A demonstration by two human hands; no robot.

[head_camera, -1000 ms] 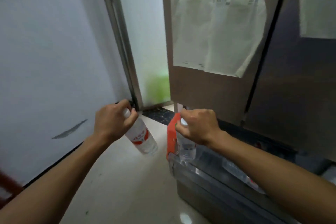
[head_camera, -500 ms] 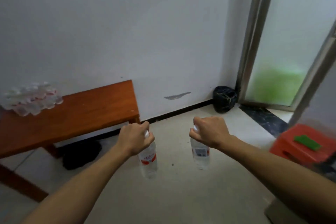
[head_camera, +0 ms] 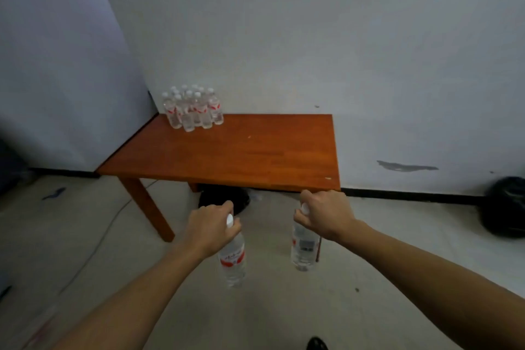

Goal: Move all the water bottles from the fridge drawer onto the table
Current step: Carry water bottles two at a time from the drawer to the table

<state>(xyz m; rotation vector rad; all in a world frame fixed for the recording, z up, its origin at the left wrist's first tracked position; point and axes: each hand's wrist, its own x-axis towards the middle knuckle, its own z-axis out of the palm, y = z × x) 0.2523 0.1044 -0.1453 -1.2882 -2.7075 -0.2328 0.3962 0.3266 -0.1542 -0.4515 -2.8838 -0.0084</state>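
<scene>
Before one table, two held bottles

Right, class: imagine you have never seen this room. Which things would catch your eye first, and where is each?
First, the left hand and right hand in the foreground, each holding a water bottle by its top: the left bottle and the right bottle hang above the floor. Next, the orange-brown table against the white wall, with a cluster of bottles standing at its far left corner.
</scene>
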